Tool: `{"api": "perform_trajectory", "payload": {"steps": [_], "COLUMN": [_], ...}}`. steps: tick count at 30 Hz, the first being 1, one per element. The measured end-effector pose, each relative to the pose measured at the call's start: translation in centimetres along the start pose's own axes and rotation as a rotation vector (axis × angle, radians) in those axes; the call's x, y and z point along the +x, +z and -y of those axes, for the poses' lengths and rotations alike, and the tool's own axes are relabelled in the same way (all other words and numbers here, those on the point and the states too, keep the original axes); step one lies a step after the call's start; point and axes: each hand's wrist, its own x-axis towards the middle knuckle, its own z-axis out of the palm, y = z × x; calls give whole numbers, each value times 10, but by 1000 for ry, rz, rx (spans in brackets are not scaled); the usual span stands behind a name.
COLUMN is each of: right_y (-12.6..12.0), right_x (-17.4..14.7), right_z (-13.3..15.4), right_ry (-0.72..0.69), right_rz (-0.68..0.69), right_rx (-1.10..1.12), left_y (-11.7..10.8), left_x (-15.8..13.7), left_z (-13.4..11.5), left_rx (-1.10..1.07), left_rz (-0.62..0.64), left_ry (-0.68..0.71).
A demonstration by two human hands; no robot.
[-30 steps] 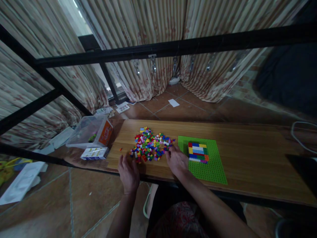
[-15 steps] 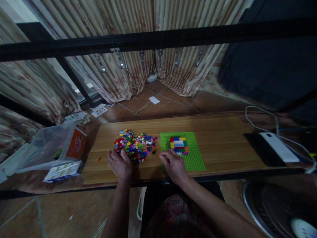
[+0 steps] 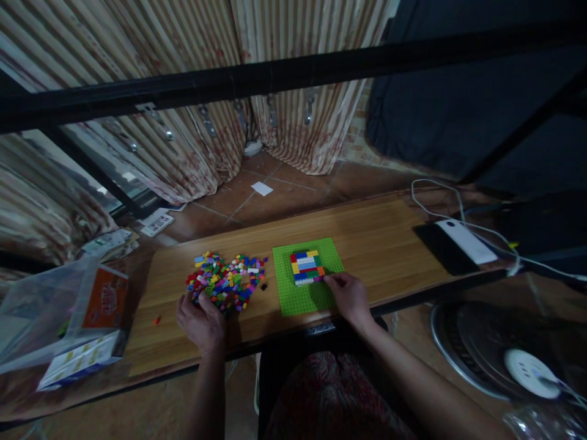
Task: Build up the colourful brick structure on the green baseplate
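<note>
A green studded baseplate (image 3: 293,303) lies on the wooden board, bearing a low rectangular build of toy bricks (image 3: 306,263) in red, blue, yellow, white, green and orange. My right hand (image 3: 352,298) is at the build's near right corner, thumb and forefinger pinched together. Whatever may be between those fingertips is too small to make out. To the left of the baseplate spreads a heap of loose colourful toy bricks (image 3: 224,281). My left hand (image 3: 202,321) rests at the heap's near left edge, fingers bent and thumb apart, with no brick visibly held.
One orange brick (image 3: 156,320) lies alone at the board's left. Beyond it stand a clear plastic bin (image 3: 50,299) and a white-and-blue box (image 3: 80,360). On the right are a black flat item, a white device (image 3: 465,241) and a white cable (image 3: 440,211).
My right hand has moved right, from the baseplate's near left side to the build's near right corner. My left hand stays by the heap. The camera view has turned and tilted.
</note>
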Motion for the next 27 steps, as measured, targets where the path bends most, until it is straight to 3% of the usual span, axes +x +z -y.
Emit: {"api": "perform_trajectory", "payload": {"steps": [13, 27], "right_y": [7, -6], "right_x": [4, 15], "right_z": [5, 1], "right_ry": [-112, -243], "right_rz": [-22, 191], "right_rx": [-182, -272], "left_y": [1, -1], "left_x": [0, -2], "left_z": [4, 2], "left_rx": [-19, -14], "left_rz": [5, 41], "left_ry": [24, 8]}}
